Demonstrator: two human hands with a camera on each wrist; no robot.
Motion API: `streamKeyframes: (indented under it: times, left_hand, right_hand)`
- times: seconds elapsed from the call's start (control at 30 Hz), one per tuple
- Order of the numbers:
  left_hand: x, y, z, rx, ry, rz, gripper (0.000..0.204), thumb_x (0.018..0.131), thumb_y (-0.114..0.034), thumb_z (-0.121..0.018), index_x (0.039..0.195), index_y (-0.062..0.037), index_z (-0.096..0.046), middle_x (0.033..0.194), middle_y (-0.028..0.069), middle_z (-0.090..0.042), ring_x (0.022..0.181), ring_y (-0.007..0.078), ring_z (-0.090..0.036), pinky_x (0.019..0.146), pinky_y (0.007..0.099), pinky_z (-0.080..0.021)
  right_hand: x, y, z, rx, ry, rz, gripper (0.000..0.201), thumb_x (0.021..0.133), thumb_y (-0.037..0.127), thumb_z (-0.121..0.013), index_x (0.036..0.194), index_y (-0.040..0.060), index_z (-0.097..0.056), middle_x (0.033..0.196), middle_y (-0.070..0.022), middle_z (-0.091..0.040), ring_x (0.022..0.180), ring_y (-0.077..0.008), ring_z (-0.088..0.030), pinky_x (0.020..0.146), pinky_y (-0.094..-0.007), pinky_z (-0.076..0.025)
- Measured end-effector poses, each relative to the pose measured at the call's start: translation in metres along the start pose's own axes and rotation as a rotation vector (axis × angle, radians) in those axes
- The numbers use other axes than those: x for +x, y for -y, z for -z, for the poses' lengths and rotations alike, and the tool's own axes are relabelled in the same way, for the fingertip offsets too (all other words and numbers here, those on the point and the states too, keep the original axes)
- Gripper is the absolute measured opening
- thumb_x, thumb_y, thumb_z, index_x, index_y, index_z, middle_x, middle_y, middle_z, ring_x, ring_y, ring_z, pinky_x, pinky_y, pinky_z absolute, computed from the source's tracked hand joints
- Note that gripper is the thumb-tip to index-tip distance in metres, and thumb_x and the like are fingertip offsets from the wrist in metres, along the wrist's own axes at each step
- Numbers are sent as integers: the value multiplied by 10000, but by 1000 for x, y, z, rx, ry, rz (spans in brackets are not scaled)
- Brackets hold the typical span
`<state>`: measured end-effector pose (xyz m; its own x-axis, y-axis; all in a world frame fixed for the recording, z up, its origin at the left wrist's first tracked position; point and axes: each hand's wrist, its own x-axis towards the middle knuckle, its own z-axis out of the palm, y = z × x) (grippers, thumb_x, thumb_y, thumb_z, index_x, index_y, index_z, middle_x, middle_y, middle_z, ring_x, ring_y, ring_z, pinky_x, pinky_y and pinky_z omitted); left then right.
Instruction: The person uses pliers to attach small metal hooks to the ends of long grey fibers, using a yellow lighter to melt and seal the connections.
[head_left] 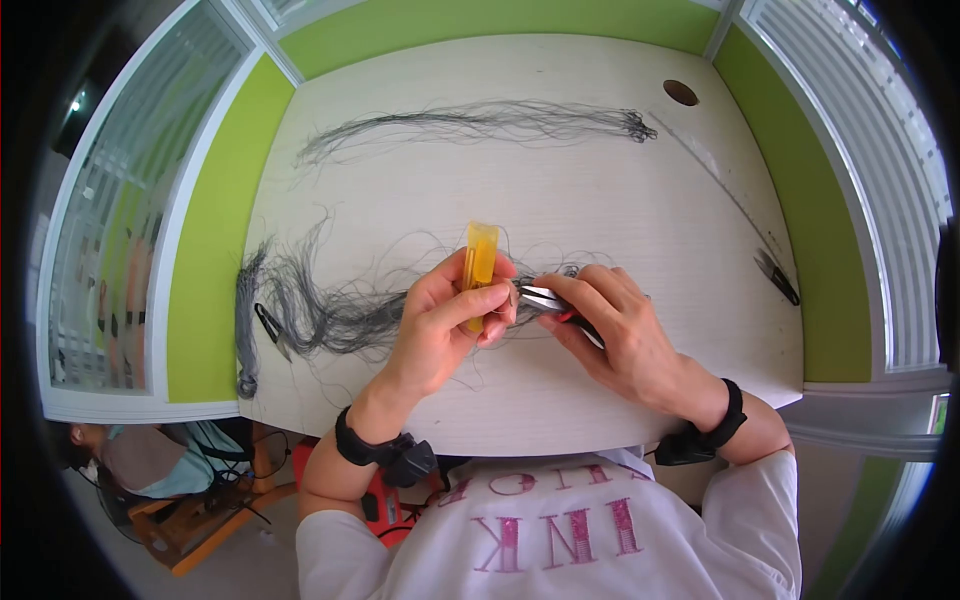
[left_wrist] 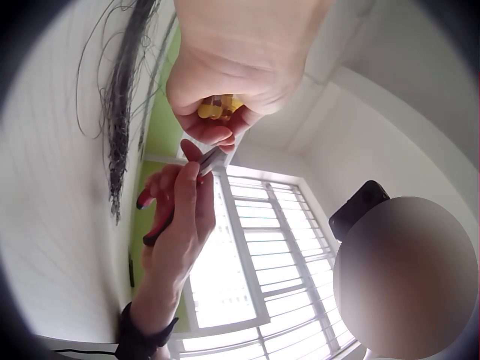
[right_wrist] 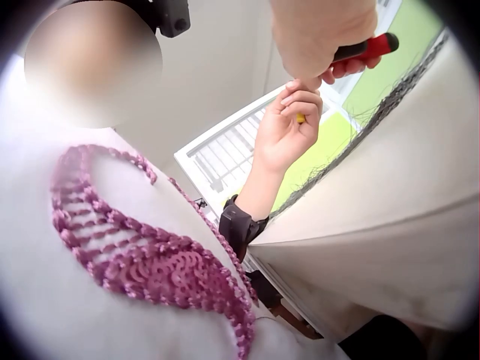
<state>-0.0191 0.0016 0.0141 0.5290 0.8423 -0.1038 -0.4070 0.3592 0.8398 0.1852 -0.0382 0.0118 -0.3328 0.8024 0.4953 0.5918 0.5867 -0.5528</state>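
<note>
In the head view my left hand (head_left: 430, 335) holds a slim yellow translucent plastic piece (head_left: 481, 255) upright against its palm. Thumb and fingertips of that hand come together beside it, and whatever they pinch is too small to make out. My right hand (head_left: 625, 335) grips pliers (head_left: 543, 298) with red and black handles, their metal nose right at the left fingertips. The left wrist view shows the yellow ends inside the curled left fingers and the pliers (left_wrist: 211, 160) meeting them. Below both hands, a bundle of dark thin strands (head_left: 340, 325) spreads across the table.
Another strand bundle (head_left: 450, 120) stretches along the table's back, and a third (head_left: 247, 320) hangs at the left edge. Small snips (head_left: 270, 328) lie at left, another pair (head_left: 777, 277) at right. Green partitions (head_left: 225, 230) enclose the table (head_left: 560, 200). Someone sits beyond the left side.
</note>
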Motion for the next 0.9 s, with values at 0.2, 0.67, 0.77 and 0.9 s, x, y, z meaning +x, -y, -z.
streamKeyframes:
  times: [0.2, 0.67, 0.77, 0.9]
  left_hand:
    - [0, 0, 0, -42, 65, 34, 165, 914, -80, -558, 1063, -10, -549, 785, 81, -593, 613, 102, -489, 544, 228, -360]
    - [1, 3, 3, -88, 74, 72, 191, 939, -94, -561, 1109, -13, -533, 797, 61, -577, 620, 81, -485, 551, 213, -363]
    - [1, 4, 3, -97, 96, 64, 198, 939, -104, -570, 1110, -13, -533, 796, 58, -575, 622, 78, -484, 552, 210, -363]
    - [1, 4, 3, -98, 100, 75, 198, 938, -109, -575, 1108, -15, -536, 797, 60, -579, 620, 78, -485, 550, 207, -361]
  right_hand:
    - [0, -6, 3, -7, 24, 35, 337, 784, 98, -708, 1097, 51, -592, 794, -73, -529, 702, -234, -546, 668, -349, -435]
    - [1, -7, 7, -27, 57, 64, 326, 779, 97, -710, 1082, 50, -598, 788, -71, -533, 701, -230, -555, 679, -350, -453]
    - [1, -7, 7, 2, 58, 58, 329, 783, 97, -707, 1088, 48, -597, 789, -75, -534, 701, -235, -557, 678, -355, -457]
    - [1, -7, 6, 33, 49, 51, 331, 786, 97, -706, 1093, 45, -596, 787, -79, -532, 693, -242, -555, 672, -362, -460]
